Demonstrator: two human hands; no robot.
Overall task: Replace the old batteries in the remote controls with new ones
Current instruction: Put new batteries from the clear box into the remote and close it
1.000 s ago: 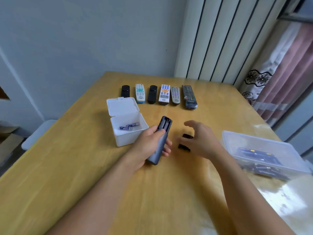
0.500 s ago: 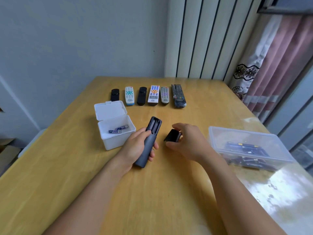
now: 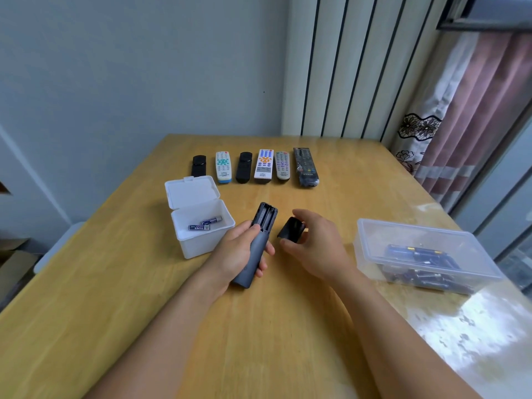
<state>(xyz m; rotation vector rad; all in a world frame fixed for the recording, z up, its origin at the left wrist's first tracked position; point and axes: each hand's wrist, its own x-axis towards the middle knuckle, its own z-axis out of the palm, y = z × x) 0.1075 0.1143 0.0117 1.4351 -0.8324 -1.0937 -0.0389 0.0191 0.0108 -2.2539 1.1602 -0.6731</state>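
My left hand (image 3: 239, 254) grips the grey remote (image 3: 254, 249) around its lower body, back side up, with the battery bay at its far end uncovered and facing me. My right hand (image 3: 313, 246) pinches the black battery cover (image 3: 291, 229) between thumb and fingers, just beside the remote's open end, lifted off the wooden table (image 3: 288, 341). To my left sits the white box (image 3: 201, 240), lid up, with two batteries (image 3: 205, 224) lying inside. On my right, the clear container (image 3: 426, 254) holds a heap of batteries. Six remotes (image 3: 254, 167) lie in a row at the far side.
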